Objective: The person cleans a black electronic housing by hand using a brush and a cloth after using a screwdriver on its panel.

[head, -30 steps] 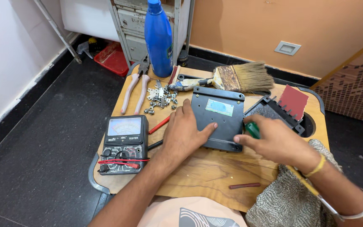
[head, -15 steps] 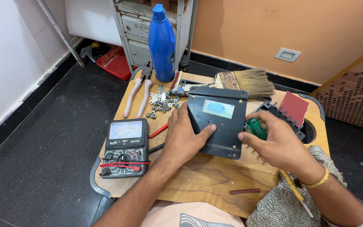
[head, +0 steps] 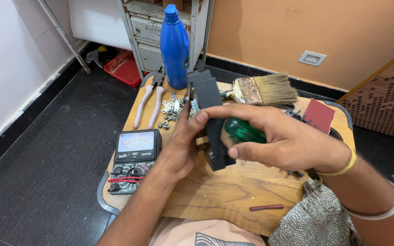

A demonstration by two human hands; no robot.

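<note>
Above table, hands tilting panel edge-on

Open wood shows at the near edge of the wooden table, w/ only a small reddish-brown stick lying there. The far side is crowded: blue bottle, pliers, loose nuts & screws and paintbrush block passage. A multimeter fills the left edge, dark red sandpaper the right corner.
</note>
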